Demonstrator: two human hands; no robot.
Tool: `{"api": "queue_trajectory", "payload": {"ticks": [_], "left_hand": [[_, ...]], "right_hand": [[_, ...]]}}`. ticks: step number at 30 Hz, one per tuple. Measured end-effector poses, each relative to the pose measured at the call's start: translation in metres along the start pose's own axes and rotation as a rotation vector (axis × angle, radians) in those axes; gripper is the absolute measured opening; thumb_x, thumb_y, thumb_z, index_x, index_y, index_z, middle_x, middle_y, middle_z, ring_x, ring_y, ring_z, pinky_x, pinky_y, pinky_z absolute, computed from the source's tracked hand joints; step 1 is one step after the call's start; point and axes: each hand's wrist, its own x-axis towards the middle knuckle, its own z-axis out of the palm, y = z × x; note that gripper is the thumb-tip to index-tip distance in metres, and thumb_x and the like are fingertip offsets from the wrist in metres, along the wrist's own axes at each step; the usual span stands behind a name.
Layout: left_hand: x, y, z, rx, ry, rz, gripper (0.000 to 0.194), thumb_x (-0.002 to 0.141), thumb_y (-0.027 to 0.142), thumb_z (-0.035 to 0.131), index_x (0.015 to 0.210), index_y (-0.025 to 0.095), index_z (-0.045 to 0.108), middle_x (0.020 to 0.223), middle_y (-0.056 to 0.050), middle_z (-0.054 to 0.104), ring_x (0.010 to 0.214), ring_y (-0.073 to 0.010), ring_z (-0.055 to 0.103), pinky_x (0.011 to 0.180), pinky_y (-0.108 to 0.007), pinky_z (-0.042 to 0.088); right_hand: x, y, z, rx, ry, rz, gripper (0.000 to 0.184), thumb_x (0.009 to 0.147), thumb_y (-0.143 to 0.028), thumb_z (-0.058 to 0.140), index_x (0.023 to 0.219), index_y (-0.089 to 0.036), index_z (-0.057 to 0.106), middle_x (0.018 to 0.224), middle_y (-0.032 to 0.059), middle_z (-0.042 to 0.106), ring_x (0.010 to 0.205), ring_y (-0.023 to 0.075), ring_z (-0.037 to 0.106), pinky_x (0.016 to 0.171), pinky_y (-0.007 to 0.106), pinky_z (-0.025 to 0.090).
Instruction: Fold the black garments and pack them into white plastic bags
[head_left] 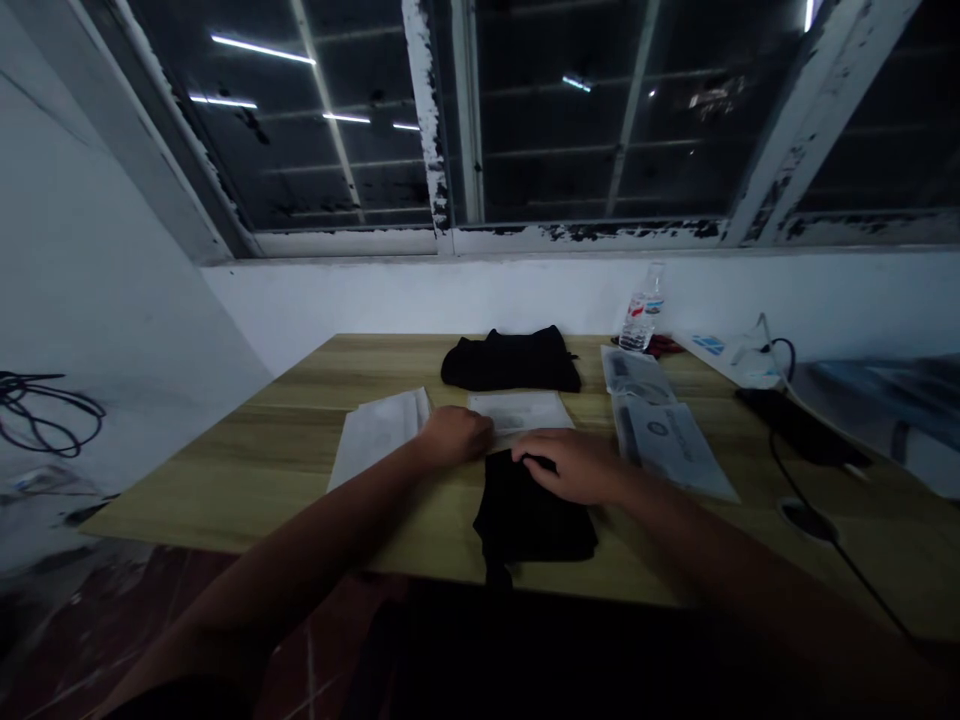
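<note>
A folded black cloth (pixel 536 515), perhaps a garment, lies at the table's near edge, with a short dark strip hanging over it. Just beyond it is a pale plastic bag (pixel 523 408) with faint grey print. My left hand (pixel 456 437) is closed at the bag's near left corner; its fingertips are hidden. My right hand (pixel 570 465) bends over the far edge of the black cloth, thumb and fingers closed on it, close to the bag's near edge. The picture is dim, so finer detail is lost.
Flat white packets (pixel 379 430) lie left of my hands, printed clear bags (pixel 667 440) to the right. Another folded black cloth (pixel 511 360) sits at the back. A water bottle (pixel 643 310), a black phone-like object (pixel 802 425) and a cable (pixel 814 520) are on the right.
</note>
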Motion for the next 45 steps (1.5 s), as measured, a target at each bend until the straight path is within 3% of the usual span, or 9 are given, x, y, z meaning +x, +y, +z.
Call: {"api": "queue_trajectory", "payload": {"ticks": [6, 10, 14, 19, 23, 29, 35, 40, 45], "left_hand": [[-0.002, 0.001, 0.002, -0.112, 0.048, 0.059, 0.021, 0.080, 0.019, 0.062, 0.093, 0.023, 0.078, 0.096, -0.008, 0.079, 0.089, -0.0281, 0.073, 0.065, -0.032, 0.042], [-0.001, -0.005, 0.008, -0.290, 0.130, 0.071, 0.022, 0.088, 0.019, 0.055, 0.085, 0.021, 0.077, 0.087, -0.006, 0.077, 0.080, -0.0215, 0.069, 0.065, -0.029, 0.040], [0.003, -0.006, 0.015, -0.559, 0.172, 0.150, 0.030, 0.096, 0.027, 0.051, 0.076, 0.018, 0.072, 0.079, -0.004, 0.073, 0.075, -0.0159, 0.065, 0.071, -0.025, 0.044], [0.008, -0.003, 0.024, -0.736, 0.182, -0.094, 0.051, 0.103, 0.049, 0.042, 0.085, 0.017, 0.077, 0.080, -0.005, 0.075, 0.076, -0.0178, 0.067, 0.071, -0.026, 0.048], [0.006, -0.002, 0.023, -0.723, 0.098, -0.095, 0.024, 0.085, 0.032, 0.065, 0.098, 0.018, 0.079, 0.085, -0.003, 0.077, 0.075, -0.0167, 0.067, 0.068, -0.024, 0.047], [0.001, 0.003, 0.010, -0.670, -0.039, -0.112, 0.030, 0.071, 0.018, 0.063, 0.099, 0.020, 0.075, 0.080, 0.002, 0.072, 0.071, -0.0160, 0.064, 0.063, -0.024, 0.044], [0.000, 0.019, 0.007, -0.442, 0.088, -0.128, 0.024, 0.073, 0.014, 0.059, 0.093, 0.022, 0.071, 0.083, -0.001, 0.072, 0.078, -0.0196, 0.065, 0.064, -0.027, 0.042], [-0.005, 0.014, -0.001, -0.415, 0.038, -0.034, 0.010, 0.074, 0.018, 0.061, 0.080, 0.021, 0.068, 0.078, -0.002, 0.071, 0.077, -0.0204, 0.064, 0.065, -0.028, 0.043], [-0.001, -0.019, -0.001, -0.787, -0.031, 0.127, 0.020, 0.086, 0.019, 0.051, 0.083, 0.016, 0.070, 0.084, -0.004, 0.074, 0.081, -0.0177, 0.068, 0.078, -0.027, 0.052]], "right_hand": [[0.012, 0.007, 0.010, -0.278, 0.047, -0.034, 0.030, 0.102, -0.026, 0.052, 0.117, -0.021, 0.077, 0.119, 0.0130, 0.072, 0.112, 0.0266, 0.062, 0.099, 0.044, 0.048], [0.006, 0.018, 0.012, -0.364, -0.034, 0.010, 0.038, 0.103, -0.044, 0.052, 0.124, -0.024, 0.077, 0.158, 0.0140, 0.049, 0.148, 0.0371, 0.038, 0.119, 0.062, 0.028], [0.000, 0.025, 0.013, -0.344, -0.120, 0.078, 0.048, 0.105, -0.053, 0.045, 0.139, -0.029, 0.068, 0.168, 0.0099, 0.035, 0.156, 0.0381, 0.024, 0.124, 0.066, 0.016], [0.004, 0.022, 0.012, -0.335, -0.176, 0.118, 0.050, 0.105, -0.055, 0.042, 0.146, -0.032, 0.061, 0.170, 0.0095, 0.029, 0.158, 0.0385, 0.019, 0.124, 0.066, 0.014], [0.003, 0.029, 0.005, -0.322, -0.185, 0.151, 0.049, 0.103, -0.056, 0.047, 0.146, -0.038, 0.060, 0.171, 0.0058, 0.027, 0.158, 0.0394, 0.020, 0.125, 0.065, 0.013], [0.001, 0.053, -0.006, -0.319, -0.199, 0.225, 0.042, 0.101, -0.042, 0.057, 0.142, -0.036, 0.065, 0.167, 0.0087, 0.038, 0.155, 0.0417, 0.027, 0.118, 0.065, 0.032], [0.000, 0.007, -0.010, -0.322, -0.051, 0.001, 0.035, 0.098, -0.038, 0.063, 0.129, -0.025, 0.074, 0.143, 0.0123, 0.064, 0.134, 0.0328, 0.054, 0.115, 0.054, 0.038], [-0.006, -0.029, 0.009, -0.192, -0.192, -0.037, 0.091, 0.084, -0.068, 0.071, 0.156, -0.016, 0.047, 0.155, 0.0203, 0.052, 0.130, 0.0382, 0.057, 0.107, 0.051, 0.046], [-0.006, -0.017, 0.012, -0.178, -0.235, -0.117, 0.065, 0.091, -0.041, 0.068, 0.151, -0.021, 0.053, 0.157, 0.0159, 0.050, 0.136, 0.0343, 0.053, 0.113, 0.052, 0.041]]}}
